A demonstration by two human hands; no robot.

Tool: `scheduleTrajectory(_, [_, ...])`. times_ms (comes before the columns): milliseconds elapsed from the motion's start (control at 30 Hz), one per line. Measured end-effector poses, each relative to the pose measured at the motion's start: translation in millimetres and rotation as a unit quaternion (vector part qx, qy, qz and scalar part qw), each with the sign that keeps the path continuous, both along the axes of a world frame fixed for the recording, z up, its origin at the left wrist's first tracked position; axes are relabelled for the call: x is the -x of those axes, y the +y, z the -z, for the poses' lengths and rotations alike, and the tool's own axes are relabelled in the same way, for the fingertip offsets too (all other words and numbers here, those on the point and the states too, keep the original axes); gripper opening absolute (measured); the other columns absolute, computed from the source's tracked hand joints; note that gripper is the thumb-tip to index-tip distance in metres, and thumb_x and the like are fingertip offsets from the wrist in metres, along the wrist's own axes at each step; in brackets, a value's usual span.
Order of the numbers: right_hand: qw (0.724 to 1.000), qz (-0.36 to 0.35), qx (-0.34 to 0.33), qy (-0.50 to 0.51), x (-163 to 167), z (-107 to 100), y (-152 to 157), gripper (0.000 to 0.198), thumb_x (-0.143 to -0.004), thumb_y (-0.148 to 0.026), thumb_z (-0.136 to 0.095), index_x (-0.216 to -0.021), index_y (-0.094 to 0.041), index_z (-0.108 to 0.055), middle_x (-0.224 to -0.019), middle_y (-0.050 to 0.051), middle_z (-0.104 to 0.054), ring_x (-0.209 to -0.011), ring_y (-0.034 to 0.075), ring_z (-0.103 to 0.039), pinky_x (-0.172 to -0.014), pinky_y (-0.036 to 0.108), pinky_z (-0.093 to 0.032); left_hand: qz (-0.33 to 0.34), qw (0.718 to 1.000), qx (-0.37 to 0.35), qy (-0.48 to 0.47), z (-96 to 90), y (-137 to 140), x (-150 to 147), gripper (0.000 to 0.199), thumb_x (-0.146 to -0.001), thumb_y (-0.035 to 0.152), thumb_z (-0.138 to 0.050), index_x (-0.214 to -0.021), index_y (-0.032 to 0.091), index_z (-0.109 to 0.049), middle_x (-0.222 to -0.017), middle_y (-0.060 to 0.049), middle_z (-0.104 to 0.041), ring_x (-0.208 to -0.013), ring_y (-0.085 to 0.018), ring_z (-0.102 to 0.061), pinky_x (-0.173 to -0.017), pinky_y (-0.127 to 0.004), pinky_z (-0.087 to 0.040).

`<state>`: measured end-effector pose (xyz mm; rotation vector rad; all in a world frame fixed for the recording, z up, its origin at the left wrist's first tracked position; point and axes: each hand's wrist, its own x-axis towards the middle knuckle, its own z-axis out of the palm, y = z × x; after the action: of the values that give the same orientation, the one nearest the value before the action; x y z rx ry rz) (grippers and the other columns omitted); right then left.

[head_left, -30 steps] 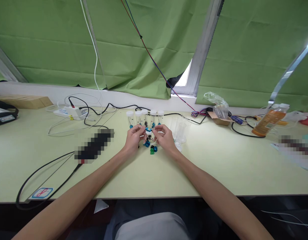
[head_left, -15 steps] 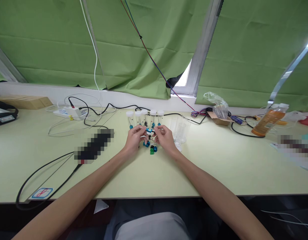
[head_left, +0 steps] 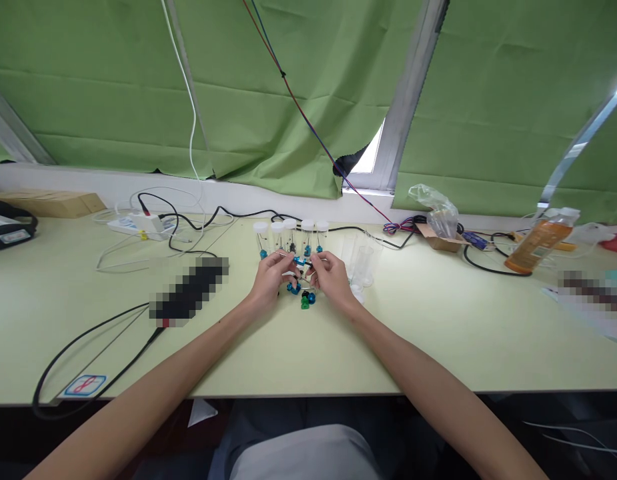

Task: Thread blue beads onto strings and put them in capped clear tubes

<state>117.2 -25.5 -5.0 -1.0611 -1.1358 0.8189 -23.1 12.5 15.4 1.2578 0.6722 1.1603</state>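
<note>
Above the middle of the desk, my left hand [head_left: 269,279] pinches a small blue part [head_left: 299,261] on a thin silvery rod. Facing it, my right hand [head_left: 333,279] is closed on a small black piece at the blue part's right end; fingers partly hide it. Just below lie blue parts [head_left: 293,289], a round blue piece [head_left: 311,298] and a green piece [head_left: 305,303]. A thin metal rod lies between the hands. Behind them stand several clear tubes with white caps [head_left: 261,227], with small blue and dark parts inside.
Clear tubes [head_left: 363,263] stand right of my right hand. A dark blurred-out object [head_left: 188,293] with a black cable lies left. Farther right are a small cardboard box [head_left: 441,241] and an orange drink bottle [head_left: 541,241]. A white power strip [head_left: 143,227] sits back left.
Both hands stay almost in place, still pinching the blue part and the black piece. The view has shifted very slightly; nothing has been let go.
</note>
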Motion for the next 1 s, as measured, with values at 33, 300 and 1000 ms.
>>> scheduleTrajectory(33, [1.0,0.002,0.002,0.001,0.0,-0.1,-0.2,0.034,-0.084,-0.054,-0.059,-0.085,-0.02,-0.057,-0.063,-0.002,-0.063,-0.043,0.01,-0.054,-0.042,0.021,-0.04,-0.002,1.0,-0.005,0.002,0.7,0.6,0.1,0.031,-0.07,0.04,-0.076,-0.069,0.017,-0.056,-0.064,0.0,-0.053,-0.058,-0.016,-0.06,-0.042,-0.025,-0.046])
scheduleTrajectory(300, [1.0,0.002,0.0,0.003,0.3,0.0,-1.1,0.033,-0.085,-0.053,-0.058,-0.084,-0.02,-0.056,-0.063,-0.001,-0.063,-0.044,0.01,-0.054,-0.042,0.021,-0.04,-0.025,0.999,-0.035,0.021,1.9,1.9,-0.5,0.033,-0.075,0.044,-0.072,-0.066,0.016,-0.057,-0.067,-0.002,-0.052,-0.055,-0.016,-0.058,-0.039,-0.026,-0.046])
scheduleTrajectory(1000, [1.0,-0.007,0.01,-0.006,-0.1,3.8,2.9,0.037,-0.083,-0.057,-0.059,-0.088,-0.02,-0.057,-0.069,-0.001,-0.064,-0.044,0.009,-0.055,-0.042,0.02,-0.041,-0.032,0.999,-0.017,-0.001,3.9,4.8,-1.4,0.031,-0.074,0.038,-0.074,-0.063,0.015,-0.058,-0.063,-0.001,-0.051,-0.057,-0.016,-0.061,-0.044,-0.026,-0.05])
